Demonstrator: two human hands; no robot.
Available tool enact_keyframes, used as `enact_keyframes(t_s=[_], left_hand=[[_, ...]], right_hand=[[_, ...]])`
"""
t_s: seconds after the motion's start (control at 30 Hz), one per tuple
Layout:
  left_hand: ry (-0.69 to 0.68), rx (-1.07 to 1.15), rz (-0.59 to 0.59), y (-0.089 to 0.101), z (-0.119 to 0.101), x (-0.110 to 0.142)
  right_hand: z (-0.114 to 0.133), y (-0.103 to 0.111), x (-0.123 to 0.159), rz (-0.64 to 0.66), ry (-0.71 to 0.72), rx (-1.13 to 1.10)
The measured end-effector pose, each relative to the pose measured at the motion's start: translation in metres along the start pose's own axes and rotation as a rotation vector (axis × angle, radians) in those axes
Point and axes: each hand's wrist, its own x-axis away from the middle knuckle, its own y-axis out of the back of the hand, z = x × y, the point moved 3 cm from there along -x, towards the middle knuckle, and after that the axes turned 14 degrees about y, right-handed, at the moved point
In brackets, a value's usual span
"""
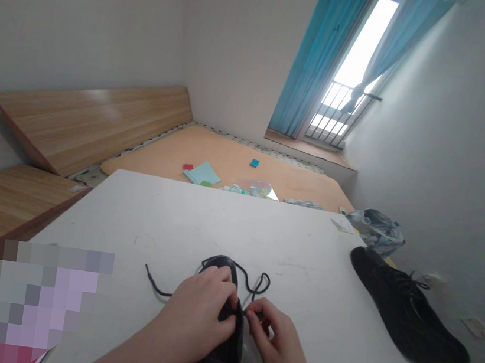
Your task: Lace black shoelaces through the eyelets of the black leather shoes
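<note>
A black lace-up shoe (225,361) lies on the white table (219,226) directly in front of me, its toe toward me and partly hidden by my hands. My left hand (196,312) rests over the shoe's throat, with its fingers pinching the black shoelace (260,283). My right hand (271,335) comes in from the right, and its fingertips hold the lace near the left hand. Loose lace ends and a loop stand out on the table beyond the hands. A second black shoe (404,307) lies on its side at the table's right edge, out of reach of neither hand's contact.
A blurred, pixelated patch (16,300) covers the lower left corner. A plastic bag (376,232) sits past the table's far right corner. Beyond the table are a mattress (231,165) with scattered paper, wooden boards (84,125), and a window with blue curtains (318,60).
</note>
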Motion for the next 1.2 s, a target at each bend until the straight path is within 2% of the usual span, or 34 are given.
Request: enact_keyframes(t_s=[0.2, 0.4, 0.53, 0.6, 0.67, 0.73, 0.83, 0.93, 1.0, 1.07, 1.13, 1.2], left_hand=[[-0.009, -0.012, -0.010, 0.000, -0.002, 0.001], [-0.042, -0.048, -0.011, -0.002, -0.002, 0.001], [-0.087, 0.000, -0.059, 0.010, 0.000, 0.003], [-0.106, 0.076, -0.113, 0.020, 0.000, 0.004], [-0.139, 0.187, -0.133, 0.028, -0.002, 0.004], [-0.174, 0.374, -0.060, 0.031, -0.003, 0.003], [-0.138, 0.791, 0.132, 0.032, -0.001, 0.002], [-0.059, 1.192, 0.166, 0.045, 0.007, 0.006], [-0.120, 1.414, 0.171, 0.058, 0.008, 0.014], [-0.249, 1.556, 0.205, 0.070, 0.006, 0.026], [-0.373, 1.611, 0.244, 0.077, 0.002, 0.037], [-0.506, 1.630, 0.253, 0.081, 0.002, 0.046]], right_hand=[[-0.005, -0.008, -0.002, 0.013, -0.034, -0.144], [0.000, -0.007, -0.003, 0.017, 0.000, -0.006], [0.004, 0.000, -0.004, 0.014, 0.012, 0.002], [0.013, 0.007, -0.008, -0.031, 0.073, -0.012], [0.028, 0.012, -0.014, -0.055, 0.181, -0.056], [0.045, 0.014, -0.022, -0.028, 0.264, -0.145], [0.062, 0.018, -0.034, 0.059, 0.212, -0.441], [0.071, 0.028, -0.043, 0.027, 0.138, -0.743], [0.077, 0.034, -0.047, -0.013, 0.144, -0.678], [0.085, 0.032, -0.048, 0.026, 0.149, -0.470], [0.095, 0.021, -0.047, 0.146, 0.152, -0.305], [0.103, 0.006, -0.045, 0.315, 0.170, -0.233]])
